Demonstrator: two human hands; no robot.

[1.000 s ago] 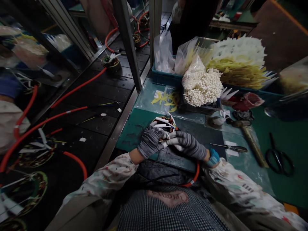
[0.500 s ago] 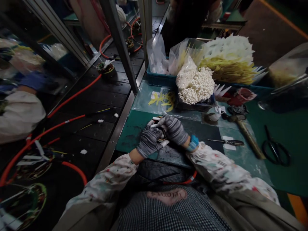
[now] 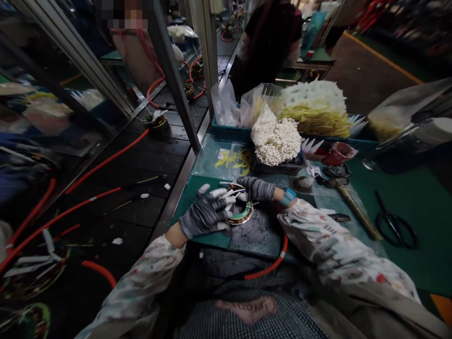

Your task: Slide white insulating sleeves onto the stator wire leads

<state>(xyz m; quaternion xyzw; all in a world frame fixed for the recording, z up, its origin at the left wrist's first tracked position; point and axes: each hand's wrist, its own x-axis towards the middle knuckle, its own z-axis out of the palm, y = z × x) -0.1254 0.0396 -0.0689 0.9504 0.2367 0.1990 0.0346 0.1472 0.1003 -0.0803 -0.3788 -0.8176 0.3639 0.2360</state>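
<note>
A round wound coil part (image 3: 241, 214) with a green rim and white strips sticking up lies on the dark mat (image 3: 259, 233) at the bench's near edge. My left hand (image 3: 205, 214), in a grey striped glove, rests on its left side with fingers curled around the white strips. My right hand (image 3: 254, 188), gloved the same, reaches across the far side of the part with its fingers closed on the strips there. An orange cable (image 3: 270, 266) runs from the part down over the bench edge toward my lap.
Behind the part lie yellow strips (image 3: 235, 159), a bundle of white sticks (image 3: 277, 139) and bags of yellow and white pieces (image 3: 318, 110). A hammer (image 3: 348, 200), scissors (image 3: 395, 226) and pliers (image 3: 339, 217) lie to the right. A conveyor (image 3: 141, 155) with more coils runs left. A person (image 3: 268, 42) stands beyond.
The view has tilted up. My left hand has slid left and down on the part, exposing its green rim. My right hand has stretched further over the far side.
</note>
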